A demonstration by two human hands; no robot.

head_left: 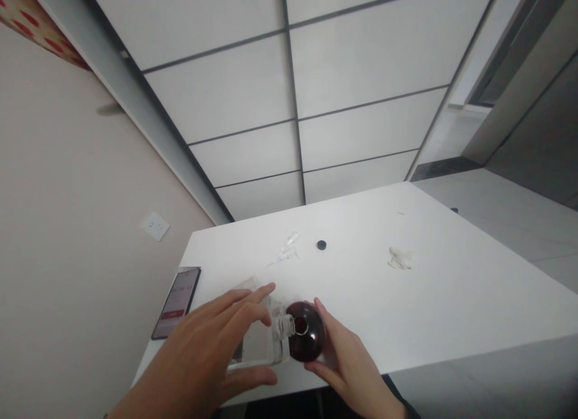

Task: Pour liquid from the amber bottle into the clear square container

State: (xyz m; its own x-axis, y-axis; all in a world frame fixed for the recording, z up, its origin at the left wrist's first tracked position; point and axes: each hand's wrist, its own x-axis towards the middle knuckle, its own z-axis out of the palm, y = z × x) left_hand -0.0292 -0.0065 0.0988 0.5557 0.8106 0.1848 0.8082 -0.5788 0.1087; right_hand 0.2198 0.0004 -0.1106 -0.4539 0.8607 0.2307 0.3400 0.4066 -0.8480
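Note:
My left hand point(212, 353) grips a clear glass bottle point(259, 345), tilted on its side with its threaded neck pointing right. The neck's mouth meets the opening of a round dark red flask-like vessel point(309, 338), which my right hand point(350, 362) cups from the right and below. Both sit at the near left edge of a white table point(451, 286). A small black cap point(321, 245) lies further back on the table, apart from both hands.
A phone point(177, 301) with a lit screen lies at the table's left edge. A clear plastic scrap point(285, 250) and a crumpled white tissue point(400, 257) lie on the table. A wall with a socket point(155, 226) is to the left.

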